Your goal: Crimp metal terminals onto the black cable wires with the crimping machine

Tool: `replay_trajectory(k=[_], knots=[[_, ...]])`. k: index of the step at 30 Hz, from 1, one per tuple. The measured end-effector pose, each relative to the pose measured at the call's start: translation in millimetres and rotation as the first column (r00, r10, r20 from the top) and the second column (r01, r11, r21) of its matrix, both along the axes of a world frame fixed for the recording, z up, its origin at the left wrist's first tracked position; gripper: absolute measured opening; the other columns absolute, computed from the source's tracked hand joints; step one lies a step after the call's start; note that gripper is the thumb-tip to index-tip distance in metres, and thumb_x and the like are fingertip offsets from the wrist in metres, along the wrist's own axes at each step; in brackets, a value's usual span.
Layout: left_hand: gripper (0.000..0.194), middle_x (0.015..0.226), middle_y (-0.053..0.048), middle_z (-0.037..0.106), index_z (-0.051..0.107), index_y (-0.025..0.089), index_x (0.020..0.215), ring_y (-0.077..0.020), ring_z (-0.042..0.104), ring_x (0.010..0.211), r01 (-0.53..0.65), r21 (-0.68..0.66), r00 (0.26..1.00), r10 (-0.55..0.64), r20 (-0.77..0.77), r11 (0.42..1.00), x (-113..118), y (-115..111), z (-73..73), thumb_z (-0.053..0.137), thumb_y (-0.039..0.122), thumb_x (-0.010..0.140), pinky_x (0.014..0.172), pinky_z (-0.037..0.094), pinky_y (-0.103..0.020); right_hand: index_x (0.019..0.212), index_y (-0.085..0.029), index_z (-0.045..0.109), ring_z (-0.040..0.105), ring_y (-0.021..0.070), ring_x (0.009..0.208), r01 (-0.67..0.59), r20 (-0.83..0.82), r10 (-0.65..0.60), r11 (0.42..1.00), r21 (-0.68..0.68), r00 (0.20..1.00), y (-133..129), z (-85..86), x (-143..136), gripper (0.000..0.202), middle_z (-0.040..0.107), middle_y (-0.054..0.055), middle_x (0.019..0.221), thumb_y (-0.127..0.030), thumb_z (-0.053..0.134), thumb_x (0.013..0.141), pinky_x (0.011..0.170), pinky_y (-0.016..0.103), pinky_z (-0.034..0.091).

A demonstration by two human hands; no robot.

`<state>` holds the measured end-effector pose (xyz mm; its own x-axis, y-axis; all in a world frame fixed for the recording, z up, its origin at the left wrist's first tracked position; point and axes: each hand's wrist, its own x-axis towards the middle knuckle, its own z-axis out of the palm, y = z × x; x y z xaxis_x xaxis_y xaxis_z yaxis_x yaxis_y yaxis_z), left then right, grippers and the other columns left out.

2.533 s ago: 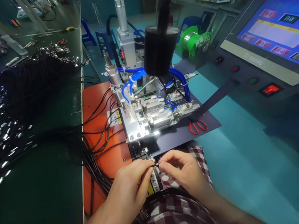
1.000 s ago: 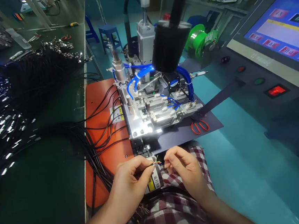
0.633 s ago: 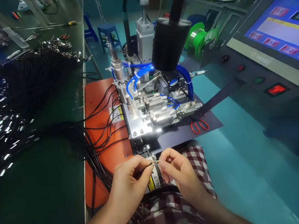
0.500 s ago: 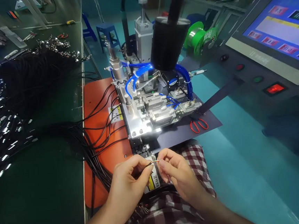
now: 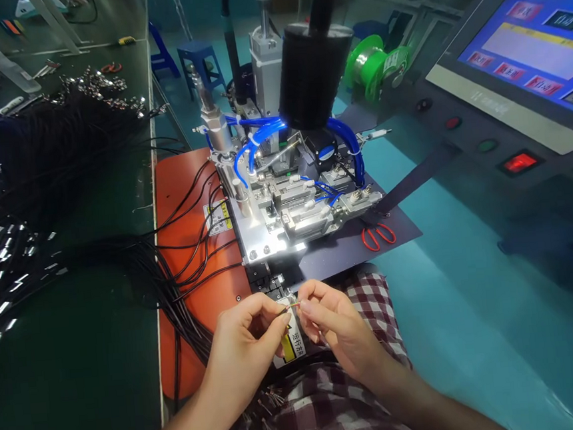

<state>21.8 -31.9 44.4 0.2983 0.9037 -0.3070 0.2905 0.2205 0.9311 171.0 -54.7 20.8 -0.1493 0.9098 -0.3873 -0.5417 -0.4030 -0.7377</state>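
Observation:
My left hand (image 5: 251,335) pinches a thin black cable near its end between thumb and forefinger. Fine coloured wires (image 5: 293,304), reddish and yellow-green, stick out of that end toward the right. The fingertips of my right hand (image 5: 333,321) are closed on these wires, a short way from the left fingertips. Both hands are over my lap, in front of the machine (image 5: 300,200) with its metal blocks and blue air tubes. Just behind the fingers lies a white and yellow label (image 5: 293,341). Several black cables (image 5: 188,317) run from the machine's left side across an orange board (image 5: 173,185).
Bundles of black cables with shiny ends (image 5: 78,126) cover part of the dark table on the left. Red-handled scissors (image 5: 379,236) lie on the machine's grey base plate. A control screen (image 5: 532,39) stands at the right, and a green spool (image 5: 368,67) behind the machine.
The view has shifted slightly. Both hands stay together at the cable end, with the right fingertips still on the coloured wires and only small finger movement.

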Motion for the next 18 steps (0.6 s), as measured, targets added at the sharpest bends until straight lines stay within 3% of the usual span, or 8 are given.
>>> replay_trajectory(k=[5,11,18], knots=[[0.017,0.052,0.003,0.057,0.059,0.016,0.070,-0.0106,0.054,0.046,-0.007,-0.002,0.999,0.007,-0.031,1.000,-1,-1,-1.3,0.063,0.031,0.078,0.045,0.043,-0.020,0.077,-0.018,0.052,0.039,0.0052,0.047,-0.023,0.102,0.019,0.999,0.035,0.995,-3,1.4,-1,0.020,0.046,-0.008,0.055,-0.029,0.068,0.074,0.047,0.018,0.031],[0.019,0.051,0.002,0.056,0.058,0.016,0.070,-0.0119,0.054,0.045,-0.029,-0.016,0.998,0.028,-0.047,0.999,1,1,0.0,0.063,0.032,0.078,0.045,0.043,-0.021,0.080,-0.019,0.052,0.042,0.0061,0.050,0.100,0.420,-0.163,0.981,0.168,0.893,-11,-0.4,-6,0.014,0.049,-0.006,0.064,-0.027,0.063,0.079,0.047,0.019,0.036],[0.016,0.055,0.002,0.056,0.059,0.016,0.075,-0.0094,0.051,0.046,-0.019,-0.064,0.998,0.023,0.059,0.998,0,1,2.5,0.063,0.031,0.079,0.044,0.040,-0.019,0.077,-0.017,0.057,0.044,0.0067,0.048,0.008,0.304,-0.047,0.992,0.128,0.952,-8,-8.5,-8,0.015,0.052,-0.005,0.056,-0.030,0.061,0.082,0.046,0.019,0.037]])
